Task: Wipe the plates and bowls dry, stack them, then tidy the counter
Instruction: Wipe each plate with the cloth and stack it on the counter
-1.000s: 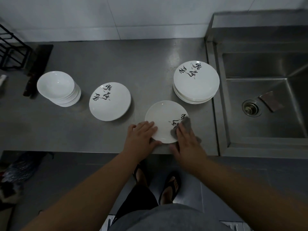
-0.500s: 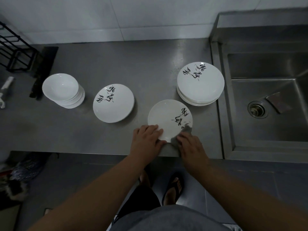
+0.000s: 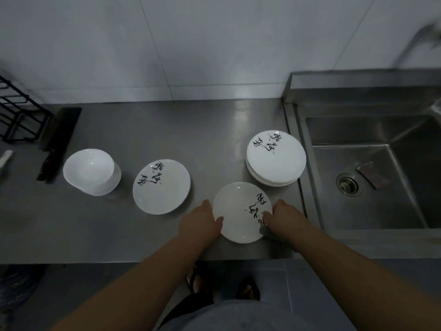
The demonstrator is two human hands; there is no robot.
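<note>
Clasping the plate (image 3: pixel 236 211), left hand (image 3: pixel 200 223) and right hand (image 3: pixel 286 218) curl fingers round its rim (previously flat).

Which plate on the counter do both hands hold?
The frontmost single plate: left hand and right hand hold its rim. The other single plate and the stacked plates lie untouched.

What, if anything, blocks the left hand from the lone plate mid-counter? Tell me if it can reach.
Probably yes, nothing blocks it: the left hand grips the near plate by its left rim, the lone plate lies just leftward on the counter. It must let go first.
</note>
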